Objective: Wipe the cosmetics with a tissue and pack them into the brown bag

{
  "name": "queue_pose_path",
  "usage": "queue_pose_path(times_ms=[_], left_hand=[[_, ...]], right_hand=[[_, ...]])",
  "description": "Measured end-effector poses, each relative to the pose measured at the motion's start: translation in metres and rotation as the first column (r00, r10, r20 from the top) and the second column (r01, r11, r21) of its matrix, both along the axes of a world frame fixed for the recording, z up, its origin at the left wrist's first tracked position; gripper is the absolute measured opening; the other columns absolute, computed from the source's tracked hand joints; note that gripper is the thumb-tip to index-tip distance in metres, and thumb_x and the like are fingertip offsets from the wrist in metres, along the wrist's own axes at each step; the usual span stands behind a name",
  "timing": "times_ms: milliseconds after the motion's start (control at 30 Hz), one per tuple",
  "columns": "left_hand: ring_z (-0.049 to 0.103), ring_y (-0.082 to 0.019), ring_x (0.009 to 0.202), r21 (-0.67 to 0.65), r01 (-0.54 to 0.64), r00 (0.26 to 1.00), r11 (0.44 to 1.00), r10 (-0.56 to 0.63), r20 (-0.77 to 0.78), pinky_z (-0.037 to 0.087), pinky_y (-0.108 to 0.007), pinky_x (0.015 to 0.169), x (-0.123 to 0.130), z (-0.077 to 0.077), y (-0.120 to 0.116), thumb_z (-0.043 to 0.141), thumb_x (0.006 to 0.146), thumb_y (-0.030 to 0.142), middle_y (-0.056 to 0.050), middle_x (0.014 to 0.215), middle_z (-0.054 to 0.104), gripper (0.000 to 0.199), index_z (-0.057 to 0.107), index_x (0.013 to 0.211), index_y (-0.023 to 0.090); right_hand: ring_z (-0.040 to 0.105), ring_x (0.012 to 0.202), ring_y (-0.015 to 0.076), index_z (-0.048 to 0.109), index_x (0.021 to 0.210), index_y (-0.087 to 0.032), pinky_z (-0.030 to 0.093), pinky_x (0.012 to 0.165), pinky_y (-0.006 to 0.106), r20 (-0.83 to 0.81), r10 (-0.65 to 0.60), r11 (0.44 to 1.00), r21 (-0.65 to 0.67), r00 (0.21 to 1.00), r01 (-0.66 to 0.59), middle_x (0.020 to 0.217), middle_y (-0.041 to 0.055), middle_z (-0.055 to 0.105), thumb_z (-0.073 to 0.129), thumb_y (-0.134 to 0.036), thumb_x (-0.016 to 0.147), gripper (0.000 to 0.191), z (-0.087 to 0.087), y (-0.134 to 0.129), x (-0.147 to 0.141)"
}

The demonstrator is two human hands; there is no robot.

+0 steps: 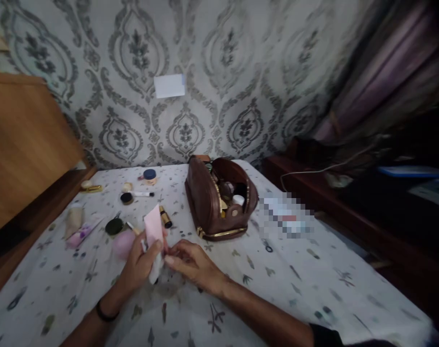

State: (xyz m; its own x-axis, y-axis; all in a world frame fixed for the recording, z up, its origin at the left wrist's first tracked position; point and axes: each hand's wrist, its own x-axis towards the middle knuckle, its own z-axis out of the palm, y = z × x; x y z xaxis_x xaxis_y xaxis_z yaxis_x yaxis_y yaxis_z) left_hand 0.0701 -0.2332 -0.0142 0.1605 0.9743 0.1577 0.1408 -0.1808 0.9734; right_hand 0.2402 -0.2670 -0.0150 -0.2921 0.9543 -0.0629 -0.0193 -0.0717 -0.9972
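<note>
My left hand (142, 260) is wrapped round a pink tube (153, 224), with a whitish cloth or tissue (155, 271) hanging below it. Close on its right, my right hand (190, 262) has its fingers pinched together by the tube's edge; what they grip is too small to make out. Beyond my hands stands an open brown zip bag (208, 197) with small containers inside, among them a white lid (238, 199). A black and gold tube (165, 217) lies just behind the pink one. A round pink item (124, 245) sits beside my left hand.
Several cosmetics lie on the left of the patterned tablecloth (277, 308), including a blue-lidded jar (149, 176), a black-lidded pot (126, 198), a dark green round item (114, 226) and a purple-white tube (82, 233). A wooden cabinet (27, 125) borders the left; a cable (313, 170) runs at right.
</note>
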Motion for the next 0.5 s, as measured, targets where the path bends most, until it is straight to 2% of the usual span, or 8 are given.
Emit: queue_pose_path(times_ms=[67, 100, 200, 267, 400, 467, 500], left_hand=[[0.07, -0.028, 0.091, 0.133, -0.131, 0.982, 0.982, 0.148, -0.121, 0.057, -0.039, 0.082, -0.006, -0.011, 0.001, 0.064, 0.076, 0.055, -0.009, 0.09, 0.075, 0.036, 0.07, 0.087, 0.021], [0.068, -0.031, 0.1, 0.171, -0.148, 0.97, 0.974, 0.176, -0.167, 0.056, -0.042, 0.088, -0.007, -0.017, 0.001, 0.065, 0.074, 0.058, -0.01, 0.096, 0.075, 0.038, 0.071, 0.087, 0.022], [0.067, -0.034, 0.107, 0.207, -0.078, 0.958, 0.975, 0.131, -0.254, 0.054, -0.045, 0.093, -0.007, -0.031, 0.0, 0.062, 0.072, 0.065, -0.011, 0.106, 0.076, 0.049, 0.075, 0.095, 0.023], [0.069, -0.033, 0.1, 0.201, -0.018, 0.953, 0.979, 0.078, -0.292, 0.056, -0.043, 0.09, -0.003, -0.031, -0.001, 0.058, 0.076, 0.066, -0.011, 0.102, 0.077, 0.049, 0.075, 0.095, 0.024], [0.068, -0.026, 0.072, 0.146, 0.149, 0.932, 0.978, -0.09, -0.35, 0.058, -0.034, 0.071, 0.003, -0.015, 0.0, 0.053, 0.084, 0.061, -0.004, 0.075, 0.074, 0.041, 0.072, 0.073, 0.026], [0.065, -0.024, 0.065, 0.108, 0.145, 0.937, 0.984, -0.101, -0.335, 0.056, -0.032, 0.065, 0.006, -0.007, 0.002, 0.052, 0.085, 0.061, -0.003, 0.066, 0.069, 0.043, 0.068, 0.065, 0.026], [0.063, -0.023, 0.063, 0.079, 0.118, 0.942, 0.99, -0.086, -0.325, 0.055, -0.031, 0.062, 0.008, -0.004, 0.004, 0.051, 0.086, 0.062, -0.002, 0.062, 0.067, 0.046, 0.065, 0.063, 0.025]], right_hand=[[0.052, 0.071, 0.0128, 0.066, 0.104, -0.018, 0.039, 0.059, 0.023, 0.135, -0.137, 0.981, 0.156, 0.981, 0.116, 0.079, -0.0003, 0.057, 0.072, -0.064, 0.073, 0.056, 0.014, -0.001, 0.007], [0.051, 0.069, 0.0124, 0.063, 0.114, -0.019, 0.038, 0.059, 0.023, 0.154, -0.165, 0.971, 0.197, 0.974, 0.133, 0.077, -0.0022, 0.056, 0.073, -0.06, 0.073, 0.058, 0.02, -0.003, 0.009], [0.049, 0.065, 0.0122, 0.054, 0.127, -0.022, 0.037, 0.058, 0.023, 0.161, -0.162, 0.964, 0.238, 0.974, 0.121, 0.071, -0.0059, 0.053, 0.077, -0.053, 0.073, 0.067, 0.036, -0.008, 0.014], [0.048, 0.063, 0.012, 0.054, 0.124, -0.022, 0.036, 0.057, 0.023, 0.188, -0.183, 0.955, 0.269, 0.965, 0.129, 0.07, -0.0062, 0.053, 0.075, -0.048, 0.075, 0.06, 0.042, -0.013, 0.017], [0.046, 0.06, 0.0117, 0.058, 0.114, -0.019, 0.035, 0.057, 0.023, 0.239, -0.186, 0.921, 0.38, 0.953, 0.084, 0.069, -0.0047, 0.05, 0.057, -0.037, 0.088, 0.032, 0.045, -0.021, 0.028], [0.048, 0.064, 0.0125, 0.06, 0.096, -0.018, 0.037, 0.06, 0.024, 0.244, -0.168, 0.888, 0.458, 0.955, 0.04, 0.072, -0.0021, 0.051, 0.048, -0.034, 0.092, 0.02, 0.046, -0.022, 0.036], [0.049, 0.065, 0.0127, 0.058, 0.085, -0.018, 0.037, 0.061, 0.024, 0.239, -0.156, 0.876, 0.483, 0.958, 0.023, 0.072, -0.0011, 0.051, 0.045, -0.033, 0.094, 0.021, 0.046, -0.022, 0.041]])
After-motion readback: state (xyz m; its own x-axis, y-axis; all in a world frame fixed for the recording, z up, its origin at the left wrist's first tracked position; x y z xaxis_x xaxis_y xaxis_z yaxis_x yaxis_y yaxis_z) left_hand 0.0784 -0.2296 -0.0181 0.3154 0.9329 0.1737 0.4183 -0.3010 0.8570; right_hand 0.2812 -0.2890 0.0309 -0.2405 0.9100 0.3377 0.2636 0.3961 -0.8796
